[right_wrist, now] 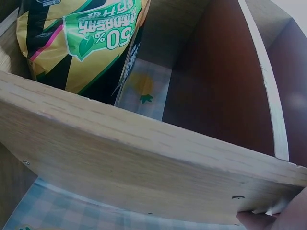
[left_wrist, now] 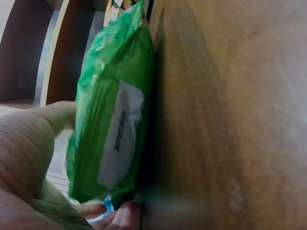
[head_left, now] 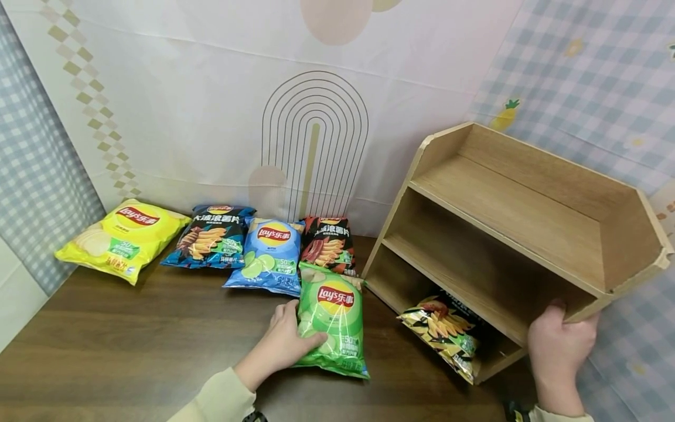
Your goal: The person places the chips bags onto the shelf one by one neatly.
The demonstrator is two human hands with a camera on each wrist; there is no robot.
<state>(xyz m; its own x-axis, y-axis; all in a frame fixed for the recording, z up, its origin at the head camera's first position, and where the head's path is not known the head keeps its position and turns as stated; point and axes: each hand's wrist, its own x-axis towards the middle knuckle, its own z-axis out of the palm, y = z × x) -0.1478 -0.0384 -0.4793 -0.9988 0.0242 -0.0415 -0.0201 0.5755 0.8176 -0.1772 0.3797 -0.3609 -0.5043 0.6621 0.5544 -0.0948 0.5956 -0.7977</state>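
Note:
In the head view my left hand (head_left: 287, 335) holds a green bag of Lay's chips (head_left: 332, 319) by its left side, thumb across the front. The left wrist view has the side of this green bag (left_wrist: 112, 120) close over the wooden tabletop, thumb and fingers on either side of it. At the right, my right hand (head_left: 562, 343) grips the side panel of a wooden shelf (head_left: 527, 205). A black-and-gold chip bag (head_left: 448, 328) leans in the shelf's lowest compartment, its corner sticking out over the front edge; the right wrist view shows this bag (right_wrist: 91, 52) up close.
Along the back of the brown table (head_left: 132, 346) lie a yellow chip bag (head_left: 123, 237), a dark blue one (head_left: 211, 237), a light blue one (head_left: 270, 258) and a black-and-red one (head_left: 328, 243). A patterned cloth (head_left: 211, 105) hangs behind them.

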